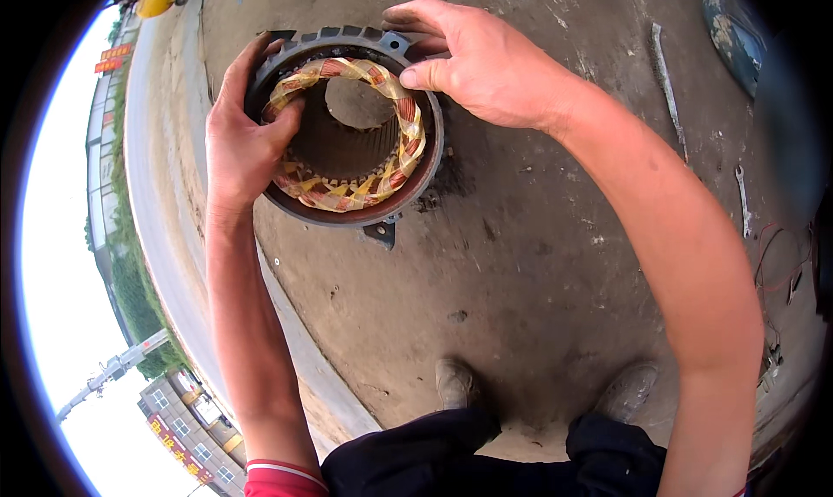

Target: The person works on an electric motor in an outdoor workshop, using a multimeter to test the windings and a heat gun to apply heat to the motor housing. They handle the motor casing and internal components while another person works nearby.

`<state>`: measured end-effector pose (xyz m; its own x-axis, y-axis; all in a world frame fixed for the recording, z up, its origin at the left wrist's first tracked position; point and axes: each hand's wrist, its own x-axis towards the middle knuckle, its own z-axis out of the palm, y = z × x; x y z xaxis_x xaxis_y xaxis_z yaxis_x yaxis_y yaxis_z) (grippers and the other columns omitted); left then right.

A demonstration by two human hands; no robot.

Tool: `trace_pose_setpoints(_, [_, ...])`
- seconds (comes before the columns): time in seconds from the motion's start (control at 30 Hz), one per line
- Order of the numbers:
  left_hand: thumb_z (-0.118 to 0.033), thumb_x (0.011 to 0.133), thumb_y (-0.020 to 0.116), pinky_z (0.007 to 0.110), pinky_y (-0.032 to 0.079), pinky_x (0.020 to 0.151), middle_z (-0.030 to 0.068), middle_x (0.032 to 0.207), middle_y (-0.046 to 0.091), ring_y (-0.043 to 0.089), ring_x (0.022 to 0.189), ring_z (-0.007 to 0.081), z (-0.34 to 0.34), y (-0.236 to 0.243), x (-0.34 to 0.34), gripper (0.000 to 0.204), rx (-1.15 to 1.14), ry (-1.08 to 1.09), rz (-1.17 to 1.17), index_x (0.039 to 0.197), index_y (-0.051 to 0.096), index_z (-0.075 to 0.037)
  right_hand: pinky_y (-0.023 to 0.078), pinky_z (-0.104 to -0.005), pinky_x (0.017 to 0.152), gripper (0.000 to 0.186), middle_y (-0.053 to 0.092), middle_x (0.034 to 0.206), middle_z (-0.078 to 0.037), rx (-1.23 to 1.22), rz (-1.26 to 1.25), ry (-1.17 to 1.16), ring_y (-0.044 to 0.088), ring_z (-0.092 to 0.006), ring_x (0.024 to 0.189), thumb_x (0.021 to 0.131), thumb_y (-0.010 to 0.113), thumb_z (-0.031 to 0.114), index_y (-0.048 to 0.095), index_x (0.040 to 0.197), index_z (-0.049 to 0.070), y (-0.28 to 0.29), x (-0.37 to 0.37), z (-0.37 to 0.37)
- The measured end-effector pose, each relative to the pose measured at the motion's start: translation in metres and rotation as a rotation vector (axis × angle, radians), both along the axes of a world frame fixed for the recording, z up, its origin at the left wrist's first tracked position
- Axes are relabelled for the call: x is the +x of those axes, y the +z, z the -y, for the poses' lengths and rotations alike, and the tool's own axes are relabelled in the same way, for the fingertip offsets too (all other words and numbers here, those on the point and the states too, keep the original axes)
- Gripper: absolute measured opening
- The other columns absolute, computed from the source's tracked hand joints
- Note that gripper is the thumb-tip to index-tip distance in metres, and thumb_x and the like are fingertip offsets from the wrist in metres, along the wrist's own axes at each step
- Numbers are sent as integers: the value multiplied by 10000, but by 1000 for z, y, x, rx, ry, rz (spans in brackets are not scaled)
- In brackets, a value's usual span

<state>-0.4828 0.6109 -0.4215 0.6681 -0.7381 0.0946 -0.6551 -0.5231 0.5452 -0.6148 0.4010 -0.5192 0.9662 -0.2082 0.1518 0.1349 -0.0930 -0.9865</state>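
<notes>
**Stator (345, 150) between your two hands**

Your left hand (247, 141) grips the stator's left wall, fingers outside, thumb inside the opening. Your right hand (486, 68) is half curled at its upper right, thumb tip at the inner edge; whether it grips or only touches, you cannot tell.

The stator lies ahead of your boots (455, 382), its open end facing you. Its round case is dark grey, with a reddish-brown inner rim and a ribbed outer edge at the top. Inside sits the winding (411, 146), a copper ring bound in yellowish, glossy tape, around a slotted bore. One drilled lug (395, 42) juts out at upper right, another (380, 232) at the bottom.

Around the stator stretches brown, scuffed ground (521, 297), stained dark just beside its right wall. Well right of it lie a bar (666, 89), a wrench (743, 202) and some reddish wire (762, 250). Left of it run a pale road (156, 150), greenery (130, 289) and buildings (178, 423) under bright sky.
</notes>
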Motion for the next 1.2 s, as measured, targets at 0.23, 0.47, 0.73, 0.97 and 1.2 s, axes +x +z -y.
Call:
trace_pose_setpoints(0.23, [-2,767,713,324,479,1043,108,1319,652,644,1176,202,1,-1,2,686,-46,-21,37,1422,511,-42,450,-386,1063,546,615,1311,-202,96,-55,51,588,-299,1240,904,647,55,472,1413,-36,7,-2,0])
trace_pose_setpoints(0.47, [-109,804,720,330,468,1047,116,1335,639,629,1172,199,-6,14,9,724,-328,18,-449,1464,440,-7,397,-404,1137,574,521,1445,-181,97,-64,97,513,-288,1329,911,609,69,438,1451,-24,14,-6,-1])
trace_pose_setpoints(0.73, [-610,971,433,409,371,1147,238,1491,463,473,1364,314,0,21,-12,855,-424,-57,-610,1540,293,13,315,-401,1205,572,453,1508,-202,63,-42,52,402,-295,1439,939,598,52,408,1474,-15,12,-9,-1])
trace_pose_setpoints(0.97, [-488,939,654,404,341,1165,244,1516,427,417,1407,306,-10,29,1,891,-241,-221,-525,1543,263,38,400,-385,1128,524,557,1405,-201,-21,-19,33,525,-288,1322,947,604,40,445,1442,-23,1,-10,0])
trace_pose_setpoints(1.2, [-58,847,708,314,427,1093,124,1382,606,578,1245,187,0,16,-27,636,-33,-114,-127,1438,481,-3,438,-395,1080,582,576,1371,-256,-269,-244,-106,569,-337,1277,951,646,159,421,1459,-14,10,-41,-3])
